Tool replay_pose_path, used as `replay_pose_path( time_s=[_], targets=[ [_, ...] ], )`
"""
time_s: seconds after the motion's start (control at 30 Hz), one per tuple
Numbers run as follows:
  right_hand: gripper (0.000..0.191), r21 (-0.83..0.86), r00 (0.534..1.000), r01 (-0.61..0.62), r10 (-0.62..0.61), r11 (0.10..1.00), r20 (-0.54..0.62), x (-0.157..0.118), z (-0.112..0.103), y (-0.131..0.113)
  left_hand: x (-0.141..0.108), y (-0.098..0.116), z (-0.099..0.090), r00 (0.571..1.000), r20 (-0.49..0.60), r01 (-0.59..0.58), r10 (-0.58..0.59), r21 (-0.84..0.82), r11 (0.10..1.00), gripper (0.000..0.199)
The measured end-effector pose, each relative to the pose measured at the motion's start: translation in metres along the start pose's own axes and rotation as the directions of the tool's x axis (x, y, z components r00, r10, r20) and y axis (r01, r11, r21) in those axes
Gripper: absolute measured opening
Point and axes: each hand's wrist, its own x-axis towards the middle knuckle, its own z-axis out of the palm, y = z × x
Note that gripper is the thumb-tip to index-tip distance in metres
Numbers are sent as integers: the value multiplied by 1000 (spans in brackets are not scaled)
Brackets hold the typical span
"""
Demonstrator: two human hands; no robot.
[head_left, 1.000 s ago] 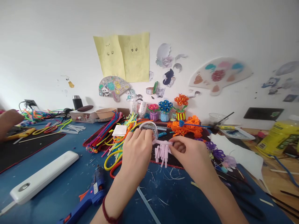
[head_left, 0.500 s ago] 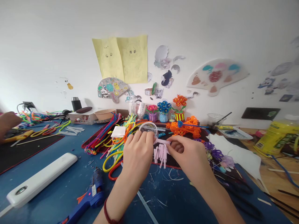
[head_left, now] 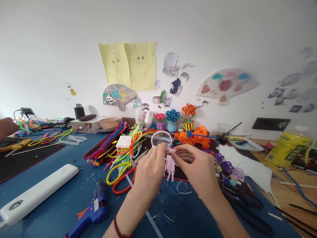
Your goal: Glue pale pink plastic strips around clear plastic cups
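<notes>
Both hands meet in the middle of the head view, pinching a short pale pink pipe cleaner (head_left: 170, 150) between the fingertips. My left hand (head_left: 153, 165) is closed at its left end, the fingers partly hidden behind the back of the hand. At the other end, my right hand (head_left: 196, 162) grips it with thumb and forefinger. Just below lie several cut pale pink pipe cleaner pieces (head_left: 170, 168), side by side on the dark mat. A clear round plastic tub (head_left: 161, 136) stands right behind the fingers. Scissors with red and yellow handles (head_left: 121, 188) lie beside my left hand.
A blue glue gun (head_left: 95, 208) and a white power strip (head_left: 39, 191) lie at the left. Coloured pipe cleaner bundles (head_left: 105, 145) spread behind. Pipe cleaner flowers in pots (head_left: 172, 124) line the wall. Orange pipe cleaner shapes (head_left: 198, 138) and white paper (head_left: 247, 165) are rightward. Another person's hand (head_left: 8, 129) shows far left.
My hands have drawn closer together, and the pink pipe cleaner between them now looks shorter and bent. More of the scissors and the tub shows. The view has shifted slightly.
</notes>
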Motion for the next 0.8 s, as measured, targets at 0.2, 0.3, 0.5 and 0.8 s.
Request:
replay_pose_path(
  time_s=[0.2, 0.3, 0.5, 0.8],
  targets=[
    [19, 59, 999, -3, 6, 998, -47, -2, 1, -1, 0, 2, 1, 996, -57, -62, 62, -3, 998, 27],
    [18, 59, 998, 5, -1, 998, -56, -2, 1, -1, 2, 5, 0, 994, -71, -87, 87, 8, 996, 24],
    [14, 74, 998, 10, -5, 997, -67, -2, 2, 1, 7, 8, -4, 991, -63, -119, 121, 36, 992, 20],
    [22, 181, 995, -48, 63, 982, -75, -4, 3, 2, 8, 12, -7, 991, -28, -128, 129, 28, 991, 19]
  ],
)
